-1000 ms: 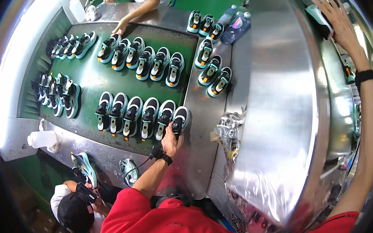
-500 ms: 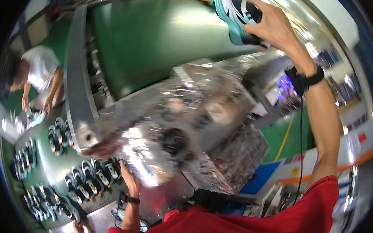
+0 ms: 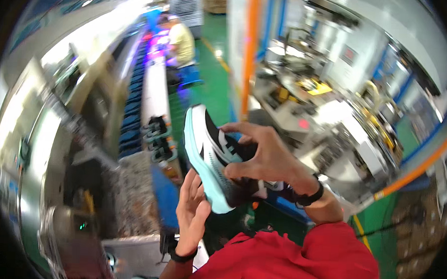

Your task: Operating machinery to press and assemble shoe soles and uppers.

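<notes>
In front of my chest is a sneaker [image 3: 203, 148] with a mint-green sole and a white and black upper, tilted on its side. My right hand [image 3: 273, 155] grips it by the collar, thumb on one side and fingers on the other. My left hand [image 3: 192, 213] is by the lower end of the sole, palm up and fingers apart. Whether its fingertips touch the sole I cannot tell. Each wrist wears a black band. The right fingertips partly hide the shoe's opening.
A long conveyor line [image 3: 155, 88] with purple light runs ahead, and a person in a yellow top [image 3: 182, 41] sits beside it. Dark shoes [image 3: 160, 141] rest at its near end. An orange post [image 3: 249, 55] and machinery [image 3: 329, 145] stand to the right. Plastic-wrapped equipment [image 3: 71, 245] is at lower left.
My view has swung to the right. My right hand has brought the sneaker from high up down in front of my chest, and my left hand has come close to its sole.
</notes>
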